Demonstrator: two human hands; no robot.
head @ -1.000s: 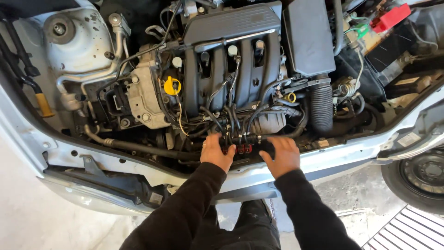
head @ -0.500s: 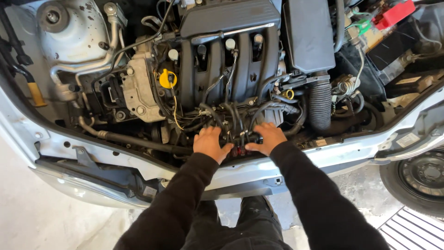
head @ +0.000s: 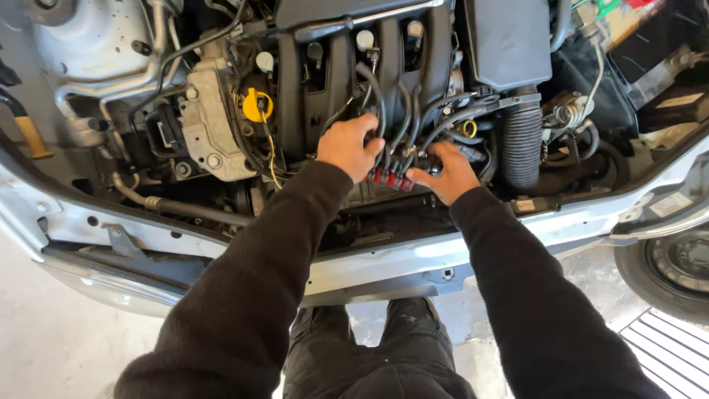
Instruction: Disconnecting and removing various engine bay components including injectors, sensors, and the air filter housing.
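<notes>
I look down into an open car engine bay. My left hand (head: pixel 348 148) rests on a bundle of black ignition cables (head: pixel 399 111) low at the front of the engine, fingers curled around them. My right hand (head: pixel 445 174) grips the black block with red clips (head: pixel 390 179) where those cables end. Both hands sit close together, just in front of the black ribbed intake manifold (head: pixel 347 81). Both arms wear black sleeves.
A yellow oil filler cap (head: pixel 256 106) sits left of the hands, beside a grey metal bracket (head: pixel 210 129). A black corrugated hose (head: pixel 521 144) stands right of them. The silver front crossmember (head: pixel 413 258) runs below; a wheel (head: pixel 676 266) shows at right.
The view has closed in on the engine. Both hands moved up from the front edge onto the cable block, and the left hand now reaches higher into the cables.
</notes>
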